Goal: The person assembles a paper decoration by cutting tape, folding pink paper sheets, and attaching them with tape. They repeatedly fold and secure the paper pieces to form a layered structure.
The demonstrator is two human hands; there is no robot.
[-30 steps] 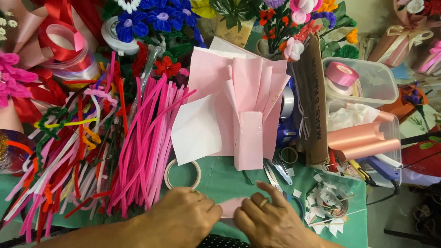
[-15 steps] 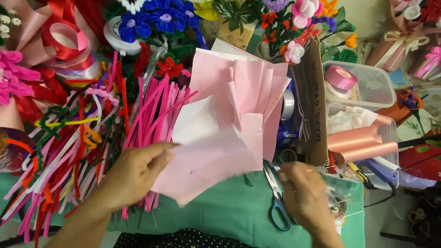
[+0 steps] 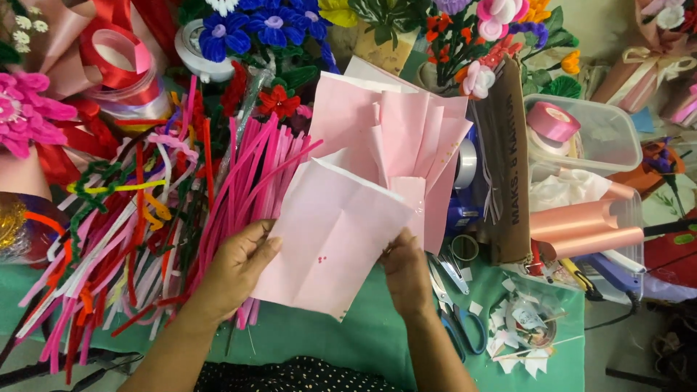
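Fingers [image 3: 255,243] of both hands pinch the pink paper sheet [image 3: 337,236] between them, apparently by opposite edges

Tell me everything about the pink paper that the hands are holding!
The pink paper is a pale, thin sheet with fold creases across it and a few tiny red dots near the middle. It is held up tilted above the green table. The left hand grips its left edge and the right hand its right edge. More pink sheets lie behind it.
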